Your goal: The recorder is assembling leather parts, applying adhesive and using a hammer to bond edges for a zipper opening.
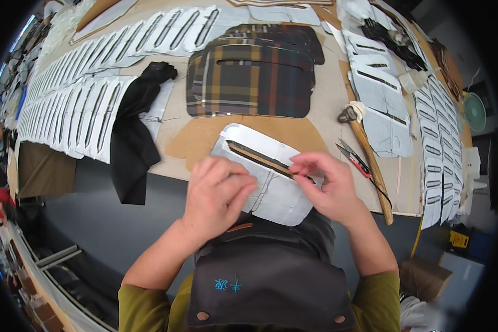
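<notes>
Fingers (310, 166) of the right hand (329, 185) are pinching the near end of the dark slit in the grey fabric panel (276, 188), thumb and forefinger closed on its edge. The left hand (218, 196) is lying flat on the same panel, its fingers curled loosely and pressing the cloth down rather than gripping it. This one panel is lying at the near edge of the work table (326, 105), half over a brown card template (199, 141) and just above the person's dark apron (265, 271).

Just beyond the panel, one stack of plaid fabric pieces (249, 77) is lying, its top piece cut with a slot. To the panel's left, one black cloth (133, 138) is draping off the table edge. To the panel's right, one pair of red-handled snips (351, 157) is resting beside one wooden-handled hammer (368, 160), the two nearly touching. Farther out on both sides, long rows of grey slotted panels (83, 110) are overlapping, too many and too closely lapped to count. A teal fan (474, 110) is standing well right of the panel.
</notes>
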### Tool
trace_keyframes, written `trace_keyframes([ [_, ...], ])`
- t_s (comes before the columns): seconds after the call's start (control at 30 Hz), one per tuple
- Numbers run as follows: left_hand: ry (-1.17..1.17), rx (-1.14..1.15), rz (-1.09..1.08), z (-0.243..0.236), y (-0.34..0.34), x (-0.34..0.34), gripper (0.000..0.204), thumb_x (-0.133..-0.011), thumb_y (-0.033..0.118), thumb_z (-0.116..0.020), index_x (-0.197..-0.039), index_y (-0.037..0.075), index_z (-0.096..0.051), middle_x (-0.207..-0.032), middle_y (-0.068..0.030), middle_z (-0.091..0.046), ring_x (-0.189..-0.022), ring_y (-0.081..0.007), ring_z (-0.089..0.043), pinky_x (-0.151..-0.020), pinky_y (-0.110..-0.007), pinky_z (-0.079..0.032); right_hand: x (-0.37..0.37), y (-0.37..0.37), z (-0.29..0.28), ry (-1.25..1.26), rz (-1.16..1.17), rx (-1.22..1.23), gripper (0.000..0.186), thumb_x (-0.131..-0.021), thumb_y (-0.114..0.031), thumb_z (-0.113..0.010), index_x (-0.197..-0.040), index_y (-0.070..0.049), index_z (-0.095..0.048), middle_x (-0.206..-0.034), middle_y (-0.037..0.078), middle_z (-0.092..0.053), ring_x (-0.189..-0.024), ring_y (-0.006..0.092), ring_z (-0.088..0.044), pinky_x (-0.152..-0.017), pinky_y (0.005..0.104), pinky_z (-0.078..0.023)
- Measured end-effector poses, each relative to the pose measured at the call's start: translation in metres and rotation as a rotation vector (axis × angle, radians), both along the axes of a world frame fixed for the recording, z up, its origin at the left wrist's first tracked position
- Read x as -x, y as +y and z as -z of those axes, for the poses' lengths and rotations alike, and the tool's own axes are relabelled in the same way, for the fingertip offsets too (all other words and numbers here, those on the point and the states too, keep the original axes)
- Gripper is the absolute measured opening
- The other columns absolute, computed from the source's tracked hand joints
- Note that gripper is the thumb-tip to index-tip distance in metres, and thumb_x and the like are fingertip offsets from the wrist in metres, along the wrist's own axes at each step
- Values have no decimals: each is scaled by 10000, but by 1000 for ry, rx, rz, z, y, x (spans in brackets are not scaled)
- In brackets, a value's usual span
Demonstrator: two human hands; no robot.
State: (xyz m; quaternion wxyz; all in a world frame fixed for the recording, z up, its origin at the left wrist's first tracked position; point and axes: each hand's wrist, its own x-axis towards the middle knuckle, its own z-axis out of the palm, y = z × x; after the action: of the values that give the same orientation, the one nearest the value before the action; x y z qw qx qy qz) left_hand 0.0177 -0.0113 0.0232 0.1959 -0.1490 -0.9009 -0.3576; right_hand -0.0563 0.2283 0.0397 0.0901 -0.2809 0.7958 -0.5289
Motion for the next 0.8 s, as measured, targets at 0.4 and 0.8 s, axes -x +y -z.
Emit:
trace_keyframes([
  [0.4,-65,42,-166,14,-20,2,375,-736,126,-854,-1079,65,-715,-1121,-73,-656,-1028,-296,-590,-894,-407,-458,11,-59,2,96,-112,-150,364,-829,106,-609,-1165,-33,-624,-978,111,-685,-874,249,-672,-752,363,-563],
  [0.8,-171,173,-69,5,-23,6,438,-819,149,-780,-1243,90,-688,-1277,-41,-643,-1091,-299,-541,-936,-418,-416,-7,-27,4,-34,19,-175,473,-795,129,-648,-1237,-35,-611,-1041,83,-679,-842,185,-628,-797,317,-570],
])
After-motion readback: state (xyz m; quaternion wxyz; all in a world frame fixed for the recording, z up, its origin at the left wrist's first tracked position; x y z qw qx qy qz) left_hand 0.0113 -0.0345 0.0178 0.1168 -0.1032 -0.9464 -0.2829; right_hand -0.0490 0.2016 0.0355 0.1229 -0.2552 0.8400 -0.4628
